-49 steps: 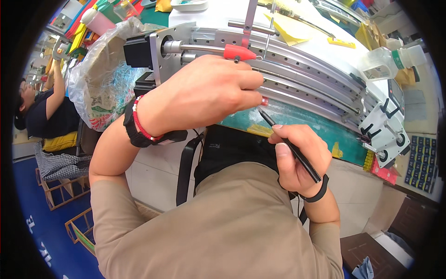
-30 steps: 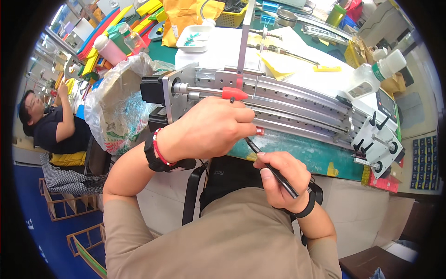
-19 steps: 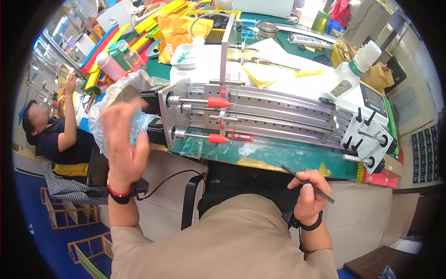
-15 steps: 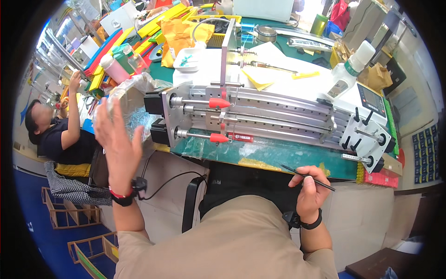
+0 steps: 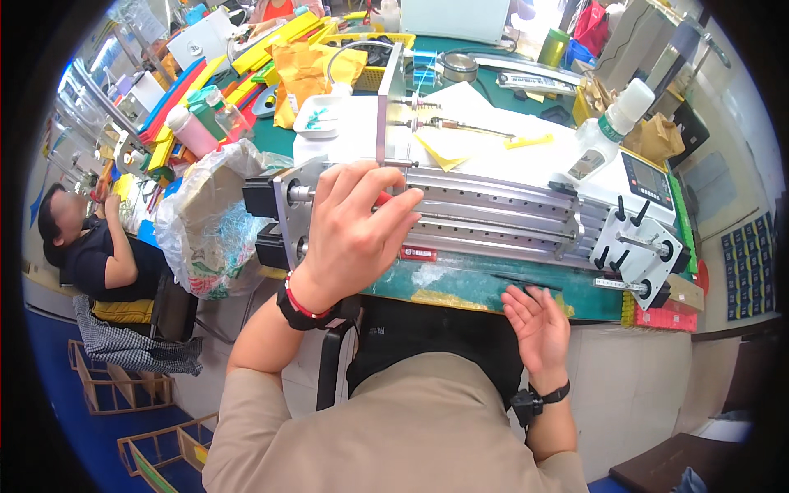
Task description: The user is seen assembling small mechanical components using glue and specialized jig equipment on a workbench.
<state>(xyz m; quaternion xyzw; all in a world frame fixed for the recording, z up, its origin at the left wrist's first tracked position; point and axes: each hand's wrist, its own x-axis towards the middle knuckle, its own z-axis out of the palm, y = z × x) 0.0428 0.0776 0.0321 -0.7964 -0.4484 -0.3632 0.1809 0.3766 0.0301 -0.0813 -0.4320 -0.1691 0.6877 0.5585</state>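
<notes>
A plastic bag of blue strands (image 5: 218, 234) sits left of the railed machine (image 5: 501, 210), where the left hand (image 5: 362, 226) has returned from over the bag to a red cone (image 5: 383, 199), fingers narrow, contact unclear, blocking the parts behind. Rightward, the black pen-like tool (image 5: 530, 283) now lies on the green counter (image 5: 592, 306), freeing the right hand (image 5: 540, 329), its grip wide; a white end plate (image 5: 639, 251) stands beyond.

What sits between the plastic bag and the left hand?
In the head view, two black blocks and a metal end plate stand between the plastic bag and the left hand.
</notes>
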